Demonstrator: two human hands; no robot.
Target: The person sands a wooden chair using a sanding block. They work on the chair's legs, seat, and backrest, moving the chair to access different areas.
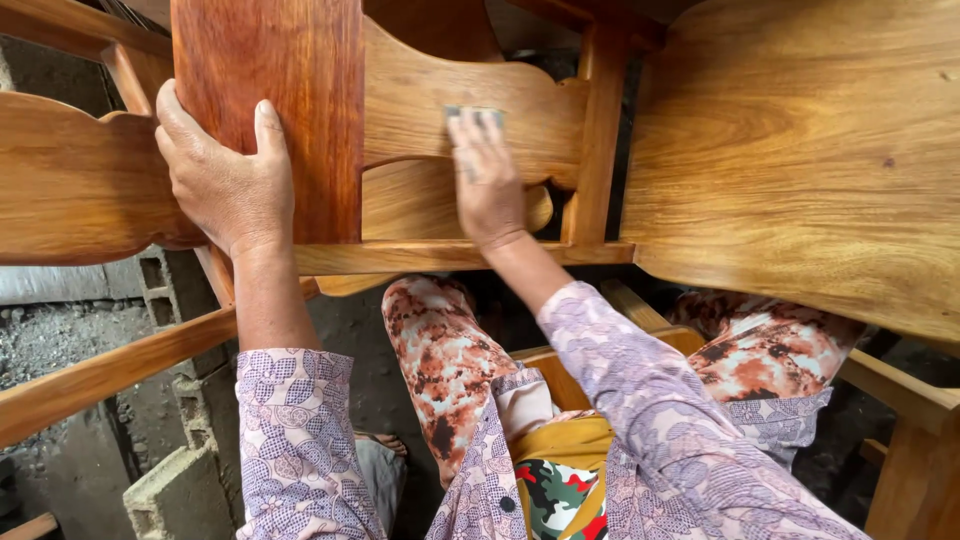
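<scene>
A small grey sanding pad [474,116] is pressed flat against a curved golden chair rail [420,110] by the extended fingers of the right hand [487,185] — at twelve o'clock from the wrist. A smooth reddish board [290,70] is clasped at its edge by the left hand [225,180] — glossy, strongly grained. A broad honey-coloured seat panel [800,150] lies at three o'clock.

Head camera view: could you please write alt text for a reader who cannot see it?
A person's right hand presses a sanding pad against a wooden chair back, while the left hand grips its reddish centre slat. Concrete blocks stand below.
</scene>
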